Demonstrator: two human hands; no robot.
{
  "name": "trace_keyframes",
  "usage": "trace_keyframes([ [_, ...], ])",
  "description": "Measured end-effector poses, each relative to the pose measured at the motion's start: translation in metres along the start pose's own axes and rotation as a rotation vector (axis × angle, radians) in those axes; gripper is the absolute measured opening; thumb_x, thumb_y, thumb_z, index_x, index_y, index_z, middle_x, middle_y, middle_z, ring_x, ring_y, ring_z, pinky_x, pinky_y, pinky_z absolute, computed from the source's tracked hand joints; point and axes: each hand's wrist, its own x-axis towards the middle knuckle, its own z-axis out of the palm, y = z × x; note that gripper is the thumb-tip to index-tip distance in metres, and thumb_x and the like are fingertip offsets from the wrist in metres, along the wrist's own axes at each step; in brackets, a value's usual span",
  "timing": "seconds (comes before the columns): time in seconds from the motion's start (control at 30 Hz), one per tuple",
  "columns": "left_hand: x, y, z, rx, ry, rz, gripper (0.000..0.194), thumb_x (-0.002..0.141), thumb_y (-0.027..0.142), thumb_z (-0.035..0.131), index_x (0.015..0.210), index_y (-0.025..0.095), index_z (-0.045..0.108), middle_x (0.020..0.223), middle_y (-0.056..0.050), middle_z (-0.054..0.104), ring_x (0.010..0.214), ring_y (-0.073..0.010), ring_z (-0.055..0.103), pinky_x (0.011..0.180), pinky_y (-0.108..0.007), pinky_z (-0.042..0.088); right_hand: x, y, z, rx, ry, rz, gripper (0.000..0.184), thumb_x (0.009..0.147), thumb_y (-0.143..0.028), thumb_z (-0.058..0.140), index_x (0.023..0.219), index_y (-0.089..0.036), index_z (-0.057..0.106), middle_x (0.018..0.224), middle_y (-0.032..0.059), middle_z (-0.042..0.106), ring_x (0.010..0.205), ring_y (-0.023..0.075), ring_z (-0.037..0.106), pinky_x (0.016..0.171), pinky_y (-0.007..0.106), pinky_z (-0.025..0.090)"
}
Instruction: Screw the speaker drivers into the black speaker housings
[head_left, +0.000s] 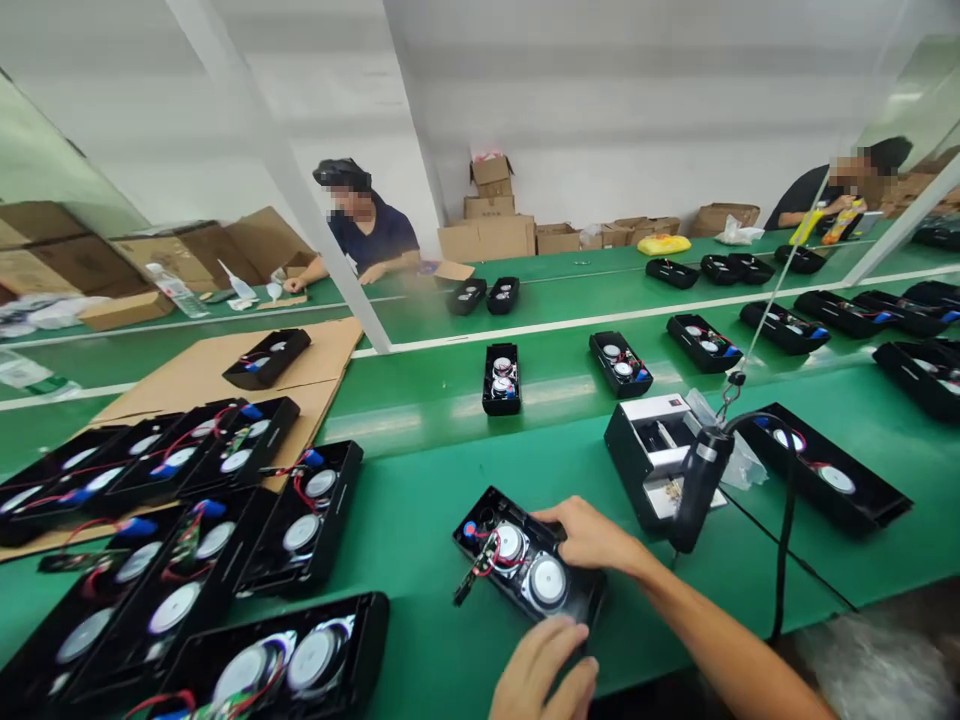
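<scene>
Speaker case (517, 572), black, open side up, one: on the green tabletop (427, 540), front and centre, lying aslant with its near end to the right. Contents: two round speakers (547, 580) with pale backs, red wires (511, 566), and a small circuit board (475, 568) hanging out over the left long side.

Hands, two, bare. Right hand (589, 535): closed on the right long side of the case, fingers at the rim. Left hand (541, 675): at the near end, fingers bent and slightly spread; whether it grips cannot be told.

Screwdriver (702, 485), black, powered, one: hung from a cord by a hook, to the right of the hands, in front of an open box (628, 455) in black and white. Small screws (670, 490) in the box's front compartment. Clear plastic bag (746, 462) beside it. Further case (829, 470), long, with two speakers, to the right.

Filled cases (176, 600), a close-set group, at left, some lying on a cardboard sheet (326, 360). More cases (501, 380), spaced out beyond the tabletop's far edge.

Co-workers, two, far side: one person (382, 235) at left, one person (802, 195) at right. Cardboard boxes (487, 240), stacked behind, against the wall.
</scene>
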Motion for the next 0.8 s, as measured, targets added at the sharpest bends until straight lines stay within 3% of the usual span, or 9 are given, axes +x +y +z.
trace_keyframes([
  [0.03,0.005,-0.003,-0.018,0.018,-0.013,-0.007,0.020,0.089,0.020,0.074,0.105,0.031,0.077,0.104,-0.005,0.084,0.104,-0.0216,0.081,0.089,-0.031,0.069,0.001,-0.003,-0.009,-0.066,-0.063,-0.012,0.071,0.069,-0.005,0.059,0.133,-0.025,0.083,0.118,0.0058,0.088,0.107,0.0305,0.083,0.088,0.029,0.059],
  [0.13,0.025,-0.017,-0.061,0.105,-0.227,-0.004,0.029,0.090,0.027,0.079,0.118,0.033,0.077,0.113,-0.006,0.082,0.109,-0.0276,0.078,0.090,-0.041,0.070,0.015,-0.006,-0.029,-0.234,-0.223,-0.045,0.074,0.064,0.001,0.058,0.128,-0.025,0.086,0.120,0.0054,0.088,0.110,0.0265,0.083,0.088,0.025,0.057],
  [0.3,0.043,-0.029,-0.073,0.012,-0.294,0.018,0.016,0.103,0.024,0.063,0.105,0.028,0.078,0.102,-0.005,0.082,0.094,-0.0227,0.080,0.088,-0.038,0.070,0.023,-0.003,-0.044,-0.261,-0.270,-0.011,0.067,0.064,0.006,0.062,0.118,-0.024,0.089,0.112,0.0042,0.089,0.105,0.0250,0.083,0.083,0.024,0.057],
  [0.37,0.044,-0.033,-0.072,-0.027,-0.250,-0.035,0.019,0.108,0.031,0.059,0.110,0.026,0.078,0.106,-0.005,0.084,0.093,-0.0212,0.081,0.087,-0.035,0.070,0.006,-0.006,-0.043,-0.255,-0.185,-0.021,0.067,0.071,0.006,0.063,0.128,-0.023,0.085,0.124,0.0065,0.087,0.115,0.0259,0.081,0.093,0.028,0.058],
  [0.47,0.045,-0.037,-0.070,-0.098,-0.179,-0.296,0.023,0.107,0.046,0.064,0.109,0.028,0.078,0.107,-0.002,0.086,0.091,-0.0204,0.083,0.083,-0.031,0.071,-0.029,-0.015,-0.030,-0.144,0.086,-0.227,0.047,0.085,-0.002,0.071,0.125,-0.023,0.083,0.126,0.0078,0.085,0.121,0.0257,0.076,0.107,0.037,0.058],
  [0.53,0.050,-0.039,-0.067,-0.158,-0.170,-0.521,0.024,0.105,0.049,0.065,0.102,0.031,0.080,0.101,0.002,0.087,0.087,-0.0203,0.084,0.080,-0.030,0.072,-0.048,-0.020,-0.009,-0.058,0.224,-0.418,0.028,0.088,-0.017,0.083,0.116,-0.022,0.083,0.114,0.0080,0.086,0.112,0.0262,0.078,0.102,0.040,0.061],
  [0.63,0.062,-0.040,-0.058,-0.289,-0.178,-0.740,0.033,0.106,0.050,0.062,0.090,0.029,0.082,0.088,0.003,0.086,0.077,-0.0201,0.083,0.070,-0.028,0.070,-0.059,-0.022,0.029,-0.040,0.373,-0.536,0.024,0.092,-0.034,0.088,0.111,-0.021,0.082,0.102,0.0084,0.087,0.096,0.0261,0.081,0.088,0.040,0.063],
  [0.73,0.066,-0.043,-0.053,-0.356,-0.154,-0.744,0.037,0.107,0.052,0.060,0.091,0.026,0.081,0.087,0.000,0.086,0.075,-0.0200,0.083,0.067,-0.028,0.069,-0.061,-0.018,0.051,-0.029,0.544,-0.543,0.010,0.104,-0.029,0.076,0.106,-0.020,0.081,0.097,0.0084,0.088,0.087,0.0225,0.082,0.080,0.035,0.062],
  [0.8,0.063,-0.047,-0.055,-0.301,-0.126,-0.662,0.033,0.103,0.055,0.066,0.101,0.026,0.080,0.098,-0.003,0.085,0.087,-0.0223,0.083,0.077,-0.033,0.071,-0.065,-0.016,0.047,-0.068,0.526,-0.531,0.012,0.107,-0.023,0.069,0.104,-0.019,0.081,0.099,0.0077,0.088,0.087,0.0209,0.082,0.079,0.033,0.061],
])
